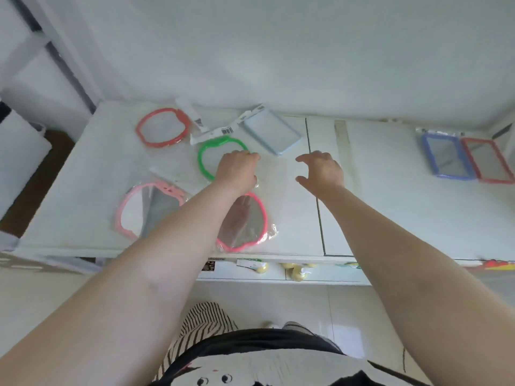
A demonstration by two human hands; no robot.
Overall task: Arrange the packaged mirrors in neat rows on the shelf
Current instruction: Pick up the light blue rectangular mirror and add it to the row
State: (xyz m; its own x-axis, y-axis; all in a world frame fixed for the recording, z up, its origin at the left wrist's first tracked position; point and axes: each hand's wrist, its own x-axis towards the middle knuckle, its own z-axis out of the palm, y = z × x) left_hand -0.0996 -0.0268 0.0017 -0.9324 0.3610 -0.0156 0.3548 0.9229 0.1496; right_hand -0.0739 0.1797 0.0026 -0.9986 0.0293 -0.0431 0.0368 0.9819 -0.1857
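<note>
The white flat shelf top [390, 190] carries all the mirrors. Left of its dark seam lie five packaged mirrors in loose disorder: a pale pink round-framed one [150, 210], a hot pink round-framed one [245, 221], a red round-framed one [161, 126], a green round-framed one [211, 151] and a light blue rectangular one [271, 132]. Far right of the seam, a blue rectangular mirror [443, 157] and a red rectangular mirror [487, 160] lie side by side, touching.

The left hand [237, 169] pinches the clear wrapper at the green mirror's edge. The right hand [320, 171] is empty, fingers spread, just right of it.

I judge the mirrors light, stiff and fragile, and the plastic film slippery; holding the frame rim is safer.
</note>
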